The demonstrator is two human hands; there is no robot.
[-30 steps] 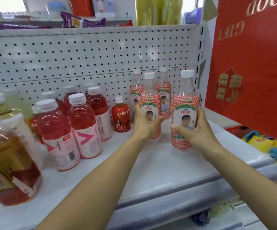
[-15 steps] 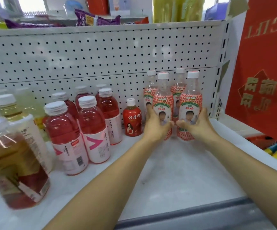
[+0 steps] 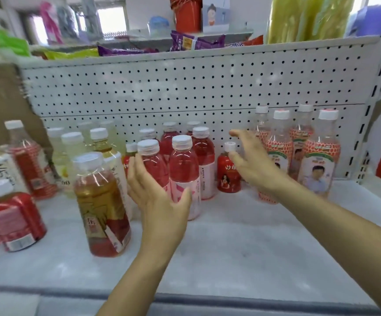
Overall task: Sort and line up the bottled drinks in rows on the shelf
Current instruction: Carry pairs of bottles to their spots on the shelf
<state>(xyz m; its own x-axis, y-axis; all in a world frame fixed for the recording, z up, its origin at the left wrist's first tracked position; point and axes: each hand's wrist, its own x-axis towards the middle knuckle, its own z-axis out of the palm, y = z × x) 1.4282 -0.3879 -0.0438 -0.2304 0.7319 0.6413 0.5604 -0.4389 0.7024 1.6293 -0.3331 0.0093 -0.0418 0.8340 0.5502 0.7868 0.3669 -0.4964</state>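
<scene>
— What is the person wearing on the arms?

— Nothing that shows. Both forearms are bare from the lower edge of the view up to the wrists: no sleeve or cuff in sight.

— Anything on the left hand (image 3: 159,197)?

— No glove, ring, watch or band.

— And the right hand (image 3: 256,166)?

— The same: bare, wrist uncovered. The nails look short and plain, though blur hides detail.

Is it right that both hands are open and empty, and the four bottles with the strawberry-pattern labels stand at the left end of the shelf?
Not quite. In the head view the left hand and right hand are open and empty, but the four strawberry-pattern bottles stand at the right end of the shelf, not the left.
</scene>
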